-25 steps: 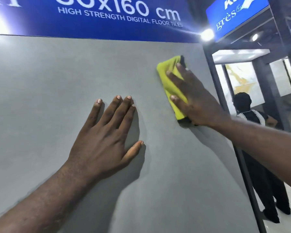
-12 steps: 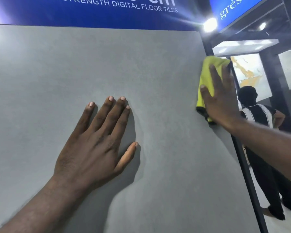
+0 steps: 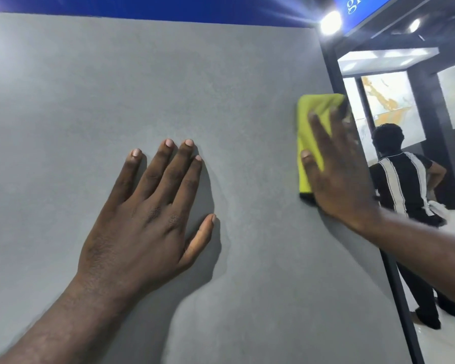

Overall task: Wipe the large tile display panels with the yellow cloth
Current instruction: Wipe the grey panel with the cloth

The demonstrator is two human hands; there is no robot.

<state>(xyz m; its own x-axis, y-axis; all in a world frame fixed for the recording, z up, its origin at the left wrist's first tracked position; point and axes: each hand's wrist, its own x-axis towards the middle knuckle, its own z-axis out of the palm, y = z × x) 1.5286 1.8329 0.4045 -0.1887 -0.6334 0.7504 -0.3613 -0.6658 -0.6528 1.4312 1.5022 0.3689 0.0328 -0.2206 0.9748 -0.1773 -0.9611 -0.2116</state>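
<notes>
A large grey tile panel (image 3: 90, 95) stands upright and fills most of the view. My left hand (image 3: 147, 214) lies flat on it near the middle, fingers spread, holding nothing. My right hand (image 3: 336, 174) presses a folded yellow cloth (image 3: 309, 127) with a dark edge against the panel close to its right edge. The palm and fingers cover the cloth's lower right part.
A black frame post (image 3: 394, 279) runs down the panel's right edge. Beyond it a person (image 3: 402, 185) in a black striped shirt stands on a white floor, facing marbled display tiles (image 3: 389, 101). A blue sign band (image 3: 168, 9) tops the panel; a bright spotlight (image 3: 330, 22) glares.
My right hand slid the cloth from the panel's upper middle to its right edge, then slightly down and back inward. The view tilted down. My left hand stayed flat in place.
</notes>
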